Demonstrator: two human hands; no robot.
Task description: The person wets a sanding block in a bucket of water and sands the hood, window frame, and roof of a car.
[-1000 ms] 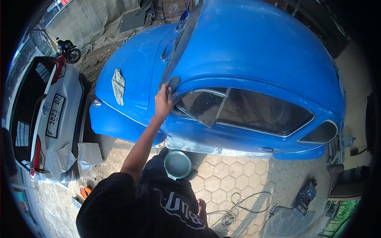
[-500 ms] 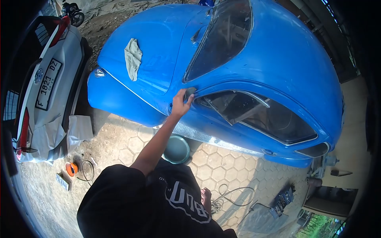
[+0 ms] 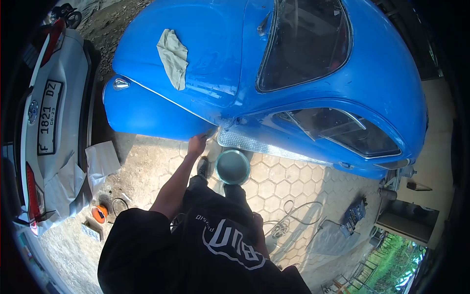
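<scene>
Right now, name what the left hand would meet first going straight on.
The left hand would probably meet the blue front fender first, near its rear edge; depth is unclear, so they may already touch.

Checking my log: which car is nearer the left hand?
The blue car, its front fender beside the left hand; the white car stands farther off, at picture left.

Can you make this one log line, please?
left hand: by blue fender, seemingly gripping grey pad | right hand: low, by black shirt, grip unclear | bucket: on paving | cloth: on hood
</scene>
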